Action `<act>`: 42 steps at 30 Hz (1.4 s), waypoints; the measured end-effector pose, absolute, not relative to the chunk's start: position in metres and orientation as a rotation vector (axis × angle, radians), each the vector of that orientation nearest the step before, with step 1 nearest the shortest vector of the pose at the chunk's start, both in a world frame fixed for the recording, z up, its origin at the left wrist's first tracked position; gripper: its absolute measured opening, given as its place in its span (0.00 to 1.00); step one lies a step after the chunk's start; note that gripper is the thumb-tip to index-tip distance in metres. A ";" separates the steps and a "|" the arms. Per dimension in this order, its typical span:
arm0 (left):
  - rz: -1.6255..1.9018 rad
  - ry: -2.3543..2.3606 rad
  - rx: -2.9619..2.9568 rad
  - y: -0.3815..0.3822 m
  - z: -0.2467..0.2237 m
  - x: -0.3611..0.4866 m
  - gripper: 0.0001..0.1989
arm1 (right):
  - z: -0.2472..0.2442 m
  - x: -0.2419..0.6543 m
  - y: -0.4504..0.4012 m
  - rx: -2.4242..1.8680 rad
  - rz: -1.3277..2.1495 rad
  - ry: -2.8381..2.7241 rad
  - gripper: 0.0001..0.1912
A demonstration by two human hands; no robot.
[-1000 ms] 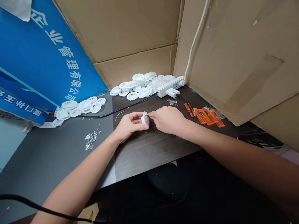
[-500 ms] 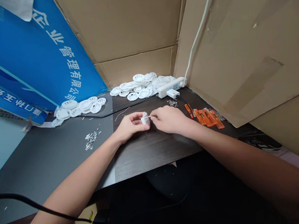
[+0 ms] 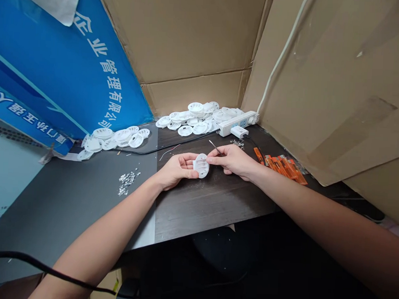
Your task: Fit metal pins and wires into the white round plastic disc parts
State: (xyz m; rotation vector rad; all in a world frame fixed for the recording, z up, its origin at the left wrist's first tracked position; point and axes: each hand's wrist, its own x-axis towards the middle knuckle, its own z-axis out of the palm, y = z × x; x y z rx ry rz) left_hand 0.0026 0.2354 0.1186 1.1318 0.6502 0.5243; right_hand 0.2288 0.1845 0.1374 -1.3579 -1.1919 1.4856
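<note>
- Left hand: fingers and thumb grasp a white disc at its left side. The disc is held up above the desk, its ribbed or slotted face turned towards us.
- Right hand: we see the thumb and forefinger grasping a thin tool, metallic towards its tip, which points up and left, clear of the disc. The fingertips reach the disc's right edge; whether they press on it we cannot tell.
- Handling, our estimate: the disc looks like moulded plastic, so light and stiff, with a smooth surface that might slip a little. We would expect the thin ribs to be its weakest part.
- Where to hold: we would pinch the outer rim from opposite sides and keep fingers off the slots. For the tool, we favour the shaft well behind the tip.
- Writing: on the blue board we read 管理有限公司 along a curve, apparently preceded by 企业. Lower down, a tilted line seems to include 玉强人; the rest is uncertain.
- Small print on the pale panel at left: illegible to us.
- Power strip: we can make out no brand.
</note>
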 end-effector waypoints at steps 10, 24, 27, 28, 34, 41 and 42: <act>0.542 0.556 1.047 0.236 0.120 0.001 0.40 | 0.133 0.228 0.187 -1.239 1.567 -1.204 0.25; 0.507 0.503 1.032 0.236 0.118 -0.002 0.37 | 0.130 0.230 0.185 -1.189 1.614 -1.154 0.27; 0.510 0.500 1.034 0.236 0.119 -0.001 0.38 | 0.131 0.228 0.184 -1.203 1.581 -1.162 0.28; 0.512 0.501 1.032 0.235 0.119 -0.001 0.38 | 0.131 0.227 0.184 -1.210 1.570 -1.169 0.29; 0.518 0.523 1.048 0.235 0.119 0.000 0.34 | 0.133 0.222 0.180 -1.248 1.486 -1.277 0.27; 0.501 0.519 1.114 0.235 0.121 0.001 0.44 | 0.134 0.213 0.179 -1.290 1.273 -1.430 0.21; 0.487 0.515 1.142 0.234 0.123 0.001 0.45 | 0.135 0.213 0.180 -1.307 1.268 -1.425 0.20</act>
